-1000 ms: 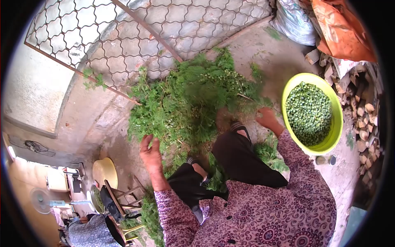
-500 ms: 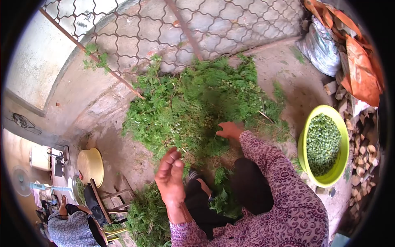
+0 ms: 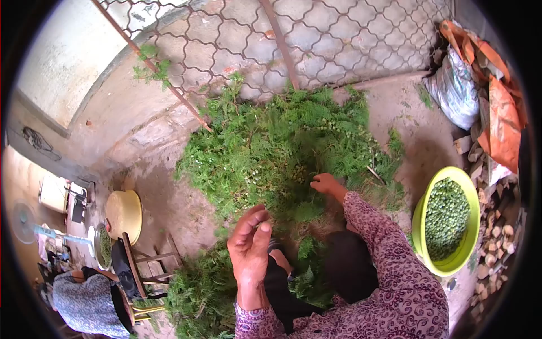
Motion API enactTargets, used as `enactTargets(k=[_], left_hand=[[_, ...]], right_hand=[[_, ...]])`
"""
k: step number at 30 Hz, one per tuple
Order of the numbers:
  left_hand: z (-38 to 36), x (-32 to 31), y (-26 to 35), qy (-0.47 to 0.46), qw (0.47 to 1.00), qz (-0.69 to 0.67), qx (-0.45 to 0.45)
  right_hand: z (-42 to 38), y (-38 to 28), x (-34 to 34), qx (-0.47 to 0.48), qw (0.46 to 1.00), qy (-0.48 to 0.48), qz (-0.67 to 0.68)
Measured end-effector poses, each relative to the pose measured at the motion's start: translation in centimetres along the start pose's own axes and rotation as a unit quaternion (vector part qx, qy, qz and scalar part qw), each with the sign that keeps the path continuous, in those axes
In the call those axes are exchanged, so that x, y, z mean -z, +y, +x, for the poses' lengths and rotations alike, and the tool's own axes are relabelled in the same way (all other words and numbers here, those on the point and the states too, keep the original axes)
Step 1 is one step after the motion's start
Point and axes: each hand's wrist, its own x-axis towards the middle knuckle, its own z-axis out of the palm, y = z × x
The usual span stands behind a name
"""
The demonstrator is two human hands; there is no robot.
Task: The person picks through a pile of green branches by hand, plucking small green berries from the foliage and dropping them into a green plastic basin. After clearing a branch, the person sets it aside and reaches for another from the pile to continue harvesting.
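My left hand (image 3: 250, 248) is raised over my lap, its fingers curled toward the thumb. Whatever lies inside the curl is too small or hidden to make out. My right hand (image 3: 327, 184) reaches over the near edge of a large heap of feathery green branches (image 3: 248, 141), its fingertips drawn together among the greenery. What they pinch, if anything, cannot be made out. Small round green berries (image 3: 299, 172) show among the branches just beyond that hand. To the right, a yellow-green basin (image 3: 419, 226) holds a mass of small green berries (image 3: 447, 217).
A second pile of branches (image 3: 203, 294) lies at lower left. Beyond it are a wooden chair frame (image 3: 149, 268), a yellow tub (image 3: 125, 214) and a bent-over person (image 3: 90, 302). A metal lattice (image 3: 237, 39) stands behind the heap. Firewood (image 3: 497, 243) and sacks (image 3: 454, 90) line the right.
The whole view has shifted slightly, so most things sit further right. My hands keep nearly the same poses. The person at lower left has bent lower.
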Motion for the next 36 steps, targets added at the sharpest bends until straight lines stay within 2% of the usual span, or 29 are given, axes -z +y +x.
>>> enactTargets(k=[2, 4, 5, 7, 8, 9, 13, 15, 18, 20, 21, 23, 25, 27, 28, 31, 32, 34, 35, 36], left_hand=[[0.0, -0.4, 0.2, -0.010, 0.999, -0.004, 0.030], [0.0, -0.8, -0.1, -0.012, 0.999, -0.018, 0.030], [0.1, -1.0, -0.4, -0.022, 0.999, -0.021, 0.033], [0.2, -1.7, -0.8, -0.015, 0.999, -0.027, 0.006], [0.3, -2.0, -0.9, -0.026, 0.999, 0.002, 0.019], [0.5, -2.1, -1.1, -0.037, 0.998, 0.031, 0.032], [2.1, -2.0, -2.7, 0.011, 0.993, 0.112, -0.022], [2.8, -1.8, -3.1, 0.019, 0.994, 0.100, -0.031], [3.2, -1.8, -3.6, 0.025, 0.994, 0.103, -0.019], [3.1, -2.0, -2.6, -0.026, 0.985, 0.167, 0.020], [3.2, -1.9, -2.4, -0.022, 0.986, 0.165, 0.025], [3.4, -1.5, -1.8, -0.059, 0.972, 0.225, 0.018], [3.4, -1.0, -1.1, -0.079, 0.974, 0.203, 0.057], [3.3, -0.6, -1.1, -0.096, 0.947, 0.307, 0.001], [3.3, -0.7, -0.9, -0.097, 0.946, 0.309, 0.006], [3.5, -0.8, -0.6, -0.075, 0.928, 0.364, 0.007], [3.7, -0.8, -0.8, -0.034, 0.933, 0.358, -0.007], [4.1, -0.7, -0.6, 0.014, 0.930, 0.365, -0.029], [4.5, -0.6, -1.3, 0.009, 0.929, 0.369, -0.030], [5.2, -0.4, -2.4, 0.037, 0.959, 0.275, -0.050]], right_hand=[[-2.4, -0.9, 1.9, 0.028, 1.000, -0.001, 0.006], [-4.7, -2.2, 3.8, 0.104, 0.992, 0.028, -0.070], [-6.1, -3.2, 4.9, 0.109, 0.990, 0.028, -0.082], [-9.0, -5.3, 6.8, 0.183, 0.976, 0.089, -0.073], [-10.4, -6.6, 7.7, 0.187, 0.975, 0.089, -0.083], [-11.8, -8.0, 8.5, 0.233, 0.963, 0.106, -0.087], [-18.9, -14.7, 10.7, 0.361, 0.918, 0.142, -0.080], [-20.9, -16.1, 10.5, 0.402, 0.899, 0.140, -0.103], [-23.4, -18.2, 9.4, 0.462, 0.880, 0.084, -0.068], [-23.8, -19.1, 8.4, 0.483, 0.871, 0.070, -0.058], [-24.1, -19.5, 8.1, 0.504, 0.861, 0.063, -0.042], [-24.8, -20.2, 7.6, 0.494, 0.867, 0.051, -0.044], [-25.0, -20.5, 7.0, 0.472, 0.879, 0.067, -0.014], [-24.4, -20.1, 6.2, 0.473, 0.879, 0.063, 0.001], [-24.2, -19.7, 5.9, 0.475, 0.878, 0.064, 0.013], [-23.9, -18.9, 5.8, 0.487, 0.871, 0.062, -0.002], [-24.0, -18.8, 6.0, 0.486, 0.871, 0.063, 0.001], [-24.5, -18.5, 6.8, 0.471, 0.882, -0.018, 0.017], [-24.3, -18.1, 7.1, 0.469, 0.883, -0.015, 0.022], [-24.1, -17.6, 7.5, 0.474, 0.880, -0.018, 0.042]])
